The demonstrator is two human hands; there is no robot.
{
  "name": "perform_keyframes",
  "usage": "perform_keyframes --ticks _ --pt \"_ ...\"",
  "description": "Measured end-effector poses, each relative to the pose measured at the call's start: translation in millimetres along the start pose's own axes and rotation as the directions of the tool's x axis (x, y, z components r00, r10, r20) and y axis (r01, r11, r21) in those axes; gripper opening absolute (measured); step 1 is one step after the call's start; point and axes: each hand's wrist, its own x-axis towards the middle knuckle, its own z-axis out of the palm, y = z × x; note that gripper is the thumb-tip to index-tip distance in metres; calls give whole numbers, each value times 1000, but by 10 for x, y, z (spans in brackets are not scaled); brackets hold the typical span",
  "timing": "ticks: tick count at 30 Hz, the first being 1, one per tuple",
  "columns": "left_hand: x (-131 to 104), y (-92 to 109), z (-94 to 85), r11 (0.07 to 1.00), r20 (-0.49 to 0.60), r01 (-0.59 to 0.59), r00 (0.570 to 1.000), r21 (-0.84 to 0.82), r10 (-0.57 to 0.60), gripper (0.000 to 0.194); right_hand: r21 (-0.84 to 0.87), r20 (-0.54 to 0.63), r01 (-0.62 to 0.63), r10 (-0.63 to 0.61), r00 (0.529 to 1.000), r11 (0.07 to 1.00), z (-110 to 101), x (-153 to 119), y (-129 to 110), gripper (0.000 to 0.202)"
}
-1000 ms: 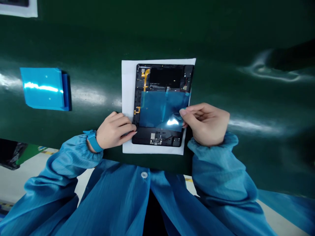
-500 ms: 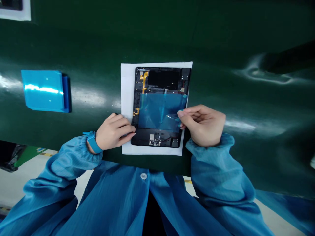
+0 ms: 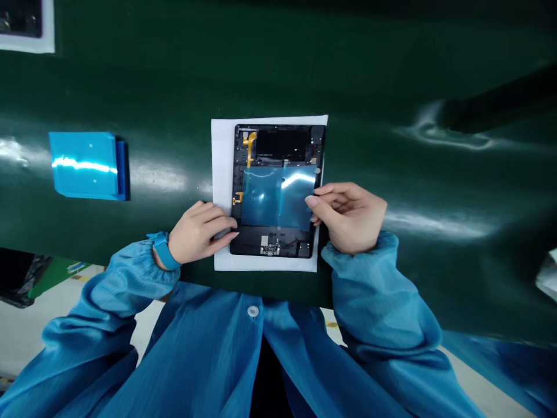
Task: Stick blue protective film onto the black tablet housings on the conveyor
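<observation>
An opened tablet lies on a white sheet, its inner parts facing up. Across its middle is a blue translucent film, with glare along the upper right. My right hand pinches the film's right edge between thumb and fingers, just over the tablet's right side. At the tablet's lower left edge, my left hand holds on with thumb and index finger, the other fingers curled. An orange flex cable runs down the left of the tablet, and a small circuit board shows at its bottom.
To the left on the green table mat sits a stack of blue film sheets. Part of another device on a white sheet shows at the top left. A dark arm-like object reaches in at the right. A whitish item is cut off at the right edge.
My right hand has moved slightly left with the film's edge, and the glare on the film has spread at the upper right. The tablet appears slightly further left; my left hand stays at its edge.
</observation>
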Motion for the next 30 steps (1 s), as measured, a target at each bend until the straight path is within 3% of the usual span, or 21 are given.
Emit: perform_keyframes --ticks 4,7,11,15,20,22,23,25,27,28,30 --pt "285 22 -26 985 38 -39 999 166 33 21 129 -110 66 -52 993 989 5 34 102 32" --pt "614 33 49 948 184 -147 978 281 97 29 198 -124 83 -59 991 977 6 62 158 32" --pt "953 84 171 930 383 -200 921 308 72 48 219 -115 95 -71 991 971 18 71 171 32" --pt "1095 188 206 936 464 -172 886 306 11 56 174 -58 88 -79 995 981 20 90 164 31" --pt "1039 109 133 964 439 -129 899 231 15 59 -21 -1 176 -176 984 984 13 52 69 27" --pt "905 -40 56 985 332 -38 943 166 -20 57 -219 63 358 -353 934 908 33 1 -9 22" --pt "818 -125 14 990 264 27 963 140 -63 55 -310 148 474 -450 881 824 52 -20 -50 18" --pt "631 -291 -53 984 168 137 974 110 -154 62 -410 391 687 -565 727 600 112 -32 -125 16" --pt "472 -422 -74 981 175 165 968 97 -180 90 -432 608 807 -531 590 403 197 14 -181 25" --pt "414 -469 -65 982 195 161 965 94 -177 101 -447 679 833 -482 553 327 243 58 -198 32" --pt "347 -527 -24 985 223 149 960 92 -166 115 -492 754 843 -378 538 217 330 172 -217 48"
